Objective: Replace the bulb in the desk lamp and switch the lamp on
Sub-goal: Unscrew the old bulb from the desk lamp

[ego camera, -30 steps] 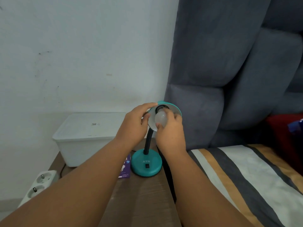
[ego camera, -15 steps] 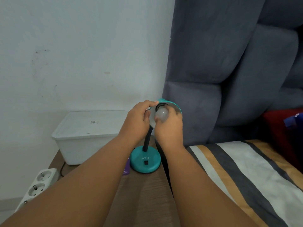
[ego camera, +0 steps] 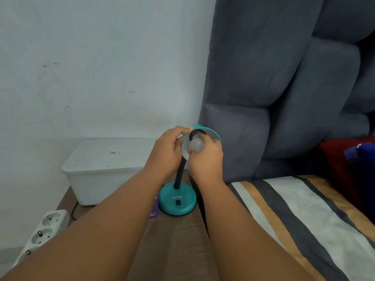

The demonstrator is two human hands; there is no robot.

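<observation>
Standing near the table's [ego camera: 174, 240] right edge, the teal desk lamp [ego camera: 177, 200] has its shade steadied by the left hand [ego camera: 166, 153]. Right hand [ego camera: 206, 159] grips the bulb [ego camera: 196, 146] at the socket, mid-turn I'd judge; seating it, then the base switch [ego camera: 178, 203], comes next.

Purple card [ego camera: 154, 207] mostly covered by left forearm, lamp shade [ego camera: 211, 131] near rim behind both hands, power strip [ego camera: 43, 230] cut by left edge, container [ego camera: 105, 169] label unreadable, switch [ego camera: 178, 203] position indiscernible.
</observation>
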